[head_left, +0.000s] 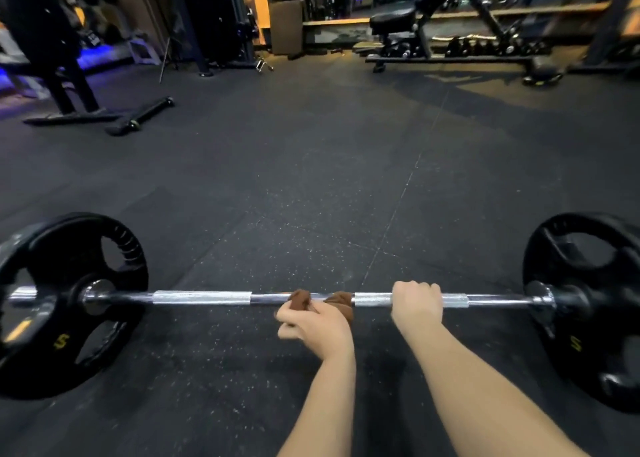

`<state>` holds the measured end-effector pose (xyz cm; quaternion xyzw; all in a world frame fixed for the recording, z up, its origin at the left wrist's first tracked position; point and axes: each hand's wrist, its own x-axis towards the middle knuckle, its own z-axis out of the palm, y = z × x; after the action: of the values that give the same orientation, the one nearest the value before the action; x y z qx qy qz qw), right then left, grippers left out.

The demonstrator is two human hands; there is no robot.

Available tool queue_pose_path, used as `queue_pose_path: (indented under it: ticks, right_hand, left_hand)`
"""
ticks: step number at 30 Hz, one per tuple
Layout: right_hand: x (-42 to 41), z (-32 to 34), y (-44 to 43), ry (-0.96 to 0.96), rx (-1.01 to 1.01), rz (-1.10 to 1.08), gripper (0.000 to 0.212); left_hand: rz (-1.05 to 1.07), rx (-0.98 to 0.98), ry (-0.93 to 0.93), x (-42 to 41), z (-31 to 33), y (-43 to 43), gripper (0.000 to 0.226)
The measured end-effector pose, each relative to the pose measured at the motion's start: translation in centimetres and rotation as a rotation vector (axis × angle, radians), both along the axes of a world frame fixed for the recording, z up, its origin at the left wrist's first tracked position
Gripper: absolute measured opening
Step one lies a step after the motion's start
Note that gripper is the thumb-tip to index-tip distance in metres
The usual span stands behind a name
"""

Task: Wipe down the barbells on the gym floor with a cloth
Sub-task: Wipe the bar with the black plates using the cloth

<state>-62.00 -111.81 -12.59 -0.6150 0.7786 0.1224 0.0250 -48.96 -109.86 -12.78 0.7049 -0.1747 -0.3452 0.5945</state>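
Down low: barbell [207, 298] lying across black rubber floor [311, 179], close in front, left plate [62, 304] and right plate [581, 304] sitting at its ends. There's left hand [317, 328] gripping brown cloth [301, 299], fingers curling round it, cloth bunching against smooth middle of bar. And right hand [417, 307] wrapping over bar just right of cloth, knuckles up, clasping knurled section. Forearms reaching in from bottom edge. Weight bench [394, 17] standing well back, far right.
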Motion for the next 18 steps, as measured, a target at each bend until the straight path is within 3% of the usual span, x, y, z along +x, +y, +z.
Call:
queue_pose_path:
  ticks: [6,14,18]
  right_hand:
    - [0.0,-0.2,1.6,-0.034,0.004,-0.013,0.023]
    - [0.1,0.1,2.6,-0.035,0.046,-0.020,0.015]
    - [1.4,1.1,1.6,-0.095,0.201,-0.044,0.043]
  left_hand:
    - [-0.026,0.032,0.067,-3.7,-0.2,1.8,0.033]
    - [0.154,-0.054,0.030,4.2,-0.2,0.2,0.032]
    - [0.120,-0.017,-0.030,6.1,-0.6,0.5,0.030]
